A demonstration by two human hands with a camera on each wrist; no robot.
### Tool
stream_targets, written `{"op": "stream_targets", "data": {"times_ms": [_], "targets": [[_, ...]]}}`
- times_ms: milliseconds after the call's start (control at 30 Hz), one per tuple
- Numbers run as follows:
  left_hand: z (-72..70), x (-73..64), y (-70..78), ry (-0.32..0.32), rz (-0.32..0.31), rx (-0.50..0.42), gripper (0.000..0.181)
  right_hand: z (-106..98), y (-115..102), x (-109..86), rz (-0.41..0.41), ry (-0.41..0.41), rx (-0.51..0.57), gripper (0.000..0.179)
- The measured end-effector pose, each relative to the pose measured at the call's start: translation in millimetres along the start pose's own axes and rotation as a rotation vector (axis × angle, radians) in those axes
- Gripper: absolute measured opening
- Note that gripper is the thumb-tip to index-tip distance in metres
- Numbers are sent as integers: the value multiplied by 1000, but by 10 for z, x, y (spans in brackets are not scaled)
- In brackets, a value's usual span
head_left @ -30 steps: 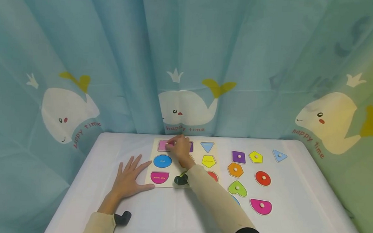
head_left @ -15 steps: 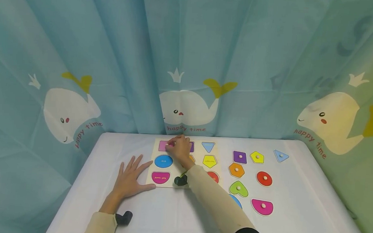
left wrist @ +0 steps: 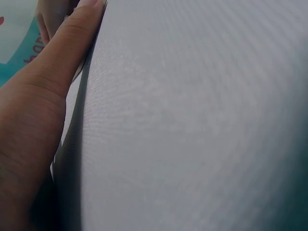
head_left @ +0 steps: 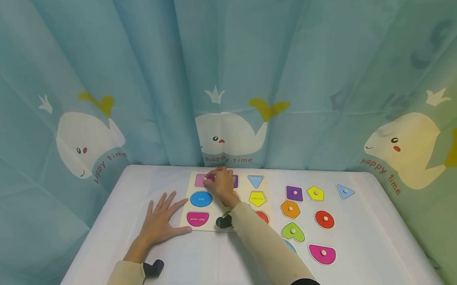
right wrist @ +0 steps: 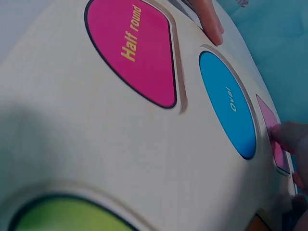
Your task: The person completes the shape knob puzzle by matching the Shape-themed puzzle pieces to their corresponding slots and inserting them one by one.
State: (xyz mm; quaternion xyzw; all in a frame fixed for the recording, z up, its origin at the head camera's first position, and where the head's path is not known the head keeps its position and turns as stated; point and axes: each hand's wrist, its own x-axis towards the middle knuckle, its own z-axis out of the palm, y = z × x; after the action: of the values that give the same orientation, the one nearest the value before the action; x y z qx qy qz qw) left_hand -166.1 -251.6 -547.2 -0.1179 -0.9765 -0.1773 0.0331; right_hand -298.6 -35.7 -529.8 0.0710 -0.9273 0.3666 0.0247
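Note:
At the far left corner of a pale wooden shape puzzle board (head_left: 216, 208), my right hand (head_left: 223, 185) pinches the small knob of a pink rectangle piece (head_left: 199, 181). In the right wrist view the pink rectangle (right wrist: 266, 111) lies at its place on the board, with fingertips on it. My left hand (head_left: 158, 225) lies spread on the table, thumb and forefinger touching the board's left edge. The blue oval recess (head_left: 201, 199) and magenta half-round recess (head_left: 197, 219) show their printed words. My right hand and forearm hide several recesses partly or wholly.
Right of the board lie several loose knobbed pieces: a purple square (head_left: 294, 193), yellow pentagon (head_left: 316, 193), blue triangle (head_left: 345, 191), orange hexagon (head_left: 290, 209), red circle (head_left: 324, 220), green heart (head_left: 293, 232) and magenta half-round (head_left: 322, 254). My right sleeve partly covers a blue piece (head_left: 290, 245).
The head view has shifted slightly. Both hands keep their places at the board, and the right one still pinches the rectangle's knob.

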Motion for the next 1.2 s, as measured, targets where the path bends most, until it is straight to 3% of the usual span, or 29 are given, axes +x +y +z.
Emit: {"op": "stream_targets", "data": {"times_ms": [300, 533, 767, 967, 1200], "targets": [[-11, -16, 14, 14, 2, 4, 96, -293, 96, -40, -169, -184, 16, 40], [-52, -12, 45, -8, -17, 9, 95, -576, 210, -35, -309, -262, -14, 51], [-46, 7, 63, -36, -34, 11, 96, -903, 383, -89, -315, -297, 37, 59], [-44, 7, 62, -20, -25, 8, 95, -1221, 528, -162, -353, -285, 20, 62], [-46, 7, 63, -24, -30, 8, 96, -1541, 767, -279, -306, -262, 23, 62]]}}
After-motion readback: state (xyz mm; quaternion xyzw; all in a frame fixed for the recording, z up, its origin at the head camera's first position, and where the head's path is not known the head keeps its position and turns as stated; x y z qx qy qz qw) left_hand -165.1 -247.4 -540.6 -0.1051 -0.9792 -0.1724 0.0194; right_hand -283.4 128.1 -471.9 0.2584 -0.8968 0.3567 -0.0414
